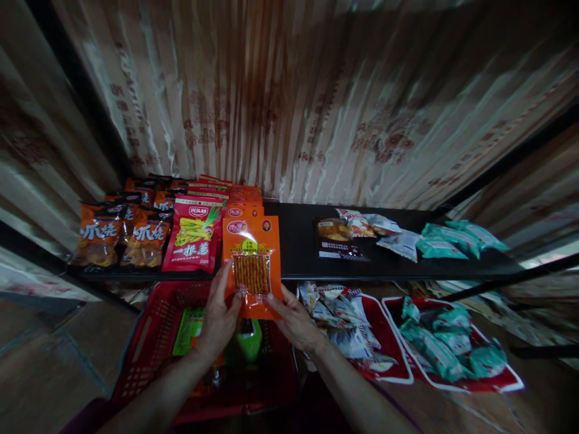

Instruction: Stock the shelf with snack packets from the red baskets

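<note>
Between my two hands is an orange snack packet (pixel 252 274) with a clear window showing brown sticks. My left hand (pixel 219 319) grips its lower left side, thumb on the front. The lower right corner is pinched by my right hand (pixel 294 316). The packet is held upright at the shelf's front edge, before a row of matching orange packets (pixel 246 199). Directly left of that row stand red snack bags (pixel 192 235) with a yellow and green print. Under my hands sits a red basket (pixel 149 337) holding green packets (pixel 249 343).
The black shelf (pixel 296 241) also carries orange-and-black bags (pixel 147 238) at left, a brown packet (pixel 335 232), white packets (pixel 400 241) and teal packets (pixel 456 238) at right. Below, two red-and-white baskets (pixel 407 361) hold more packets. A patterned curtain (pixel 280 108) hangs behind, between dark metal posts.
</note>
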Tool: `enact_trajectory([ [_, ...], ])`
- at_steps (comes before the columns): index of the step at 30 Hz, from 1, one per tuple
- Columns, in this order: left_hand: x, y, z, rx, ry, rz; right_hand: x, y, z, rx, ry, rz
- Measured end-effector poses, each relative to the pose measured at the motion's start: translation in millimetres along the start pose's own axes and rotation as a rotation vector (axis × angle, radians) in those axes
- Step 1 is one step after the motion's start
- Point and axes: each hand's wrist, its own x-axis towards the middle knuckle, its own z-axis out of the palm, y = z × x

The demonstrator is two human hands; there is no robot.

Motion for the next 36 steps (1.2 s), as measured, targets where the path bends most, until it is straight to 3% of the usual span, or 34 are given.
enact_trajectory([
  [4,-4.3,0.7,2.0,0.308,0.049,0.205,-5.4,-4.3,6.4,-0.037,-0.014,-0.003],
  [9,-13.3,5.3,4.2,0.344,0.015,0.3,-20.5,0.5,9.5,-0.224,0.02,-0.082],
  [14,-22.3,12.8,4.3,0.064,-0.222,0.112,-31.2,13.4,6.9,-0.768,0.022,-0.293],
  [17,-27.0,11.1,3.5,-0.093,-0.282,0.022,-32.2,19.7,11.0,-0.987,0.011,-0.449],
  [23,-23.9,7.1,-4.8,-0.248,-0.089,-0.23,-30.3,19.0,16.2,-1.161,-0.046,-0.51],
  [26,-16.6,11.4,-5.4,-0.376,-0.07,-0.334,-29.2,16.8,14.6,-1.158,-0.065,-0.522],
  [30,-13.1,14.2,-1.7,-0.589,-0.074,-0.561,-24.7,14.5,8.9,-1.034,0.084,-0.518],
  [34,-19.7,12.7,-1.1,-0.644,-0.066,-0.726,-9.8,6.2,-3.4,-0.757,0.476,-0.471],
  [36,-24.5,11.5,-0.2,-0.65,-0.106,-0.789,0.5,-0.7,-10.8,-0.535,0.588,-0.374],
])
